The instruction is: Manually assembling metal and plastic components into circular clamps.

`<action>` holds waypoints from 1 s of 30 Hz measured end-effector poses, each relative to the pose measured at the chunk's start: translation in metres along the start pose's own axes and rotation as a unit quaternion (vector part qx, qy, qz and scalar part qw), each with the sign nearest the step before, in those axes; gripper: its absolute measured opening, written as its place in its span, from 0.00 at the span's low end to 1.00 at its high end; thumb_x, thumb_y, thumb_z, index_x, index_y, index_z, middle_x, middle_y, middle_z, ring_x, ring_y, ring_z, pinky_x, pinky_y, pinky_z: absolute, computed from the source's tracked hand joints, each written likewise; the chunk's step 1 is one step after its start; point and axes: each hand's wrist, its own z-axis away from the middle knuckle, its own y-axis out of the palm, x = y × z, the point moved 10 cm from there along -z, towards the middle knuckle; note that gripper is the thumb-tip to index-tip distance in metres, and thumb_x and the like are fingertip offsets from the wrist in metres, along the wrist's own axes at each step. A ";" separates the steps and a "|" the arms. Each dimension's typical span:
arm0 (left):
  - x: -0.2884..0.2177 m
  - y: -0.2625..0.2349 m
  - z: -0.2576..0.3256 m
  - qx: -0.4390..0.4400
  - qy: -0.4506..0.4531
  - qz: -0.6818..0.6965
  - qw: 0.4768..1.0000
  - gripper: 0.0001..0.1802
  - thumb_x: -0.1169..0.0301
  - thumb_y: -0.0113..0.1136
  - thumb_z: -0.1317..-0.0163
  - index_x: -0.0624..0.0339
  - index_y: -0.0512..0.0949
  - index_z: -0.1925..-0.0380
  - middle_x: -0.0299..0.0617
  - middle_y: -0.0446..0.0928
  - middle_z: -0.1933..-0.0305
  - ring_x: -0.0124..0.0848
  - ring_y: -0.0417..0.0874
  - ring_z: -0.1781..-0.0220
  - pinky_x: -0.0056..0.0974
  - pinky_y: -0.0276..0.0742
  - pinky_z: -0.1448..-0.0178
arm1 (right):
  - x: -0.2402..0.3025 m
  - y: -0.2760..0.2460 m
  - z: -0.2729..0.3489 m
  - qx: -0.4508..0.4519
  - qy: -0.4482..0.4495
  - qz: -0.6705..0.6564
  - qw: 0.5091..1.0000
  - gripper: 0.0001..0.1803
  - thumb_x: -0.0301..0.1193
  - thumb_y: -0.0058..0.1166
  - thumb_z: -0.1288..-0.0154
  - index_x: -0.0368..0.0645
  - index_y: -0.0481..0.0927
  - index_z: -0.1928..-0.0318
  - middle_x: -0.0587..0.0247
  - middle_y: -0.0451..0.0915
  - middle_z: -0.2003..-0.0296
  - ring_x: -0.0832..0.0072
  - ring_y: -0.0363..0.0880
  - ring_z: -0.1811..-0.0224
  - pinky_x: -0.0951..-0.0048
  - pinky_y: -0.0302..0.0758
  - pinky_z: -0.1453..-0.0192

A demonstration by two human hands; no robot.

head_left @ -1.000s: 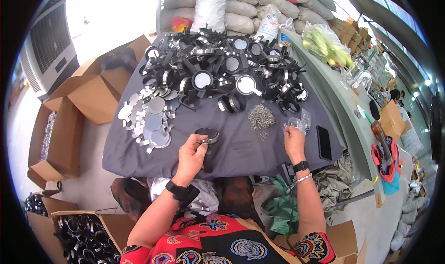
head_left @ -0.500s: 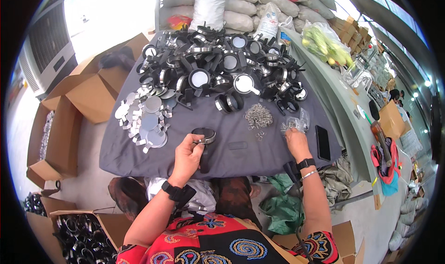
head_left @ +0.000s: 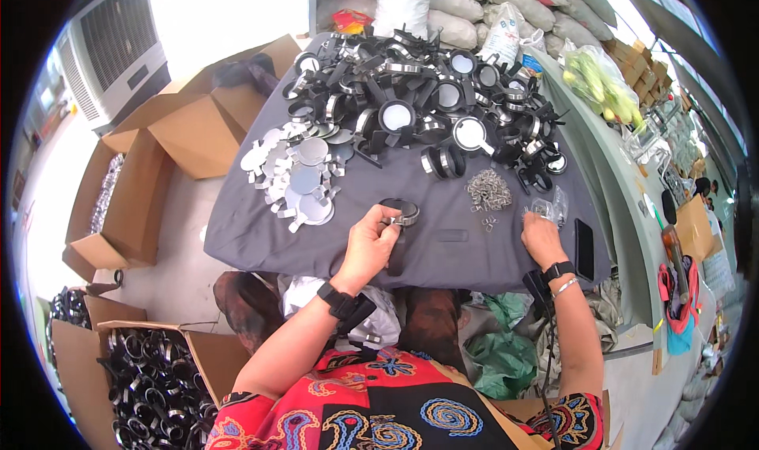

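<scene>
My left hand (head_left: 373, 241) pinches a round black ring with a metal band (head_left: 405, 211); its black handle points down over the near edge of the cloth. Beside a small clear plastic bag (head_left: 558, 207) and some tiny parts, my right hand (head_left: 542, 241) rests with fingers curled together. What its fingertips hold, if anything, is too small to make out. Between the hands, further back, lies a heap of small metal clips (head_left: 489, 191), with a few loose ones (head_left: 489, 224) nearer me. Flat grey discs with tabs (head_left: 305, 179) are piled at the left.
Many black-and-metal rings (head_left: 443, 94) cover the far side of the grey cloth (head_left: 332, 241). A black phone (head_left: 584, 248) lies right of my right hand. Open cardboard boxes (head_left: 130, 205) stand at the left; another box (head_left: 158, 379) holds more rings. Filled sacks (head_left: 451, 0) are stacked behind.
The whole view has shifted, so the table and hands appear further right and slightly higher. My left hand keeps its grip on the ring; my right hand stays by the bag.
</scene>
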 end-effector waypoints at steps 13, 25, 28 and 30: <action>0.001 -0.001 -0.003 -0.015 -0.024 -0.025 0.999 0.08 0.77 0.50 0.36 0.58 0.74 0.58 0.30 0.72 0.80 0.16 0.67 0.85 0.25 0.63 0.84 | 0.119 -0.049 -0.021 0.016 0.157 -0.768 0.621 0.03 0.21 0.52 0.37 0.35 0.77 0.64 0.63 0.80 0.72 0.79 0.81 0.73 0.80 0.79 0.71; 0.001 -0.001 0.000 0.001 -0.035 -0.005 0.999 0.07 0.76 0.50 0.35 0.58 0.73 0.57 0.30 0.71 0.80 0.16 0.69 0.83 0.26 0.66 0.84 | 0.195 -0.017 -0.037 -0.034 0.230 -0.872 0.430 0.03 0.23 0.55 0.35 0.35 0.77 0.65 0.65 0.78 0.73 0.83 0.73 0.77 0.82 0.72 0.75; 0.001 -0.002 0.001 0.003 -0.038 -0.003 0.999 0.07 0.75 0.50 0.34 0.57 0.72 0.57 0.30 0.71 0.80 0.16 0.69 0.83 0.25 0.66 0.84 | 0.198 -0.020 -0.034 -0.036 0.248 -0.871 0.422 0.04 0.24 0.55 0.35 0.35 0.77 0.66 0.65 0.77 0.74 0.84 0.72 0.79 0.83 0.68 0.78; 0.002 -0.002 0.002 0.002 -0.042 -0.006 0.999 0.07 0.75 0.50 0.34 0.57 0.72 0.57 0.30 0.71 0.80 0.16 0.69 0.83 0.25 0.66 0.84 | 0.200 -0.018 -0.034 -0.032 0.260 -0.871 0.417 0.04 0.24 0.55 0.35 0.35 0.77 0.66 0.65 0.77 0.74 0.84 0.71 0.80 0.83 0.67 0.79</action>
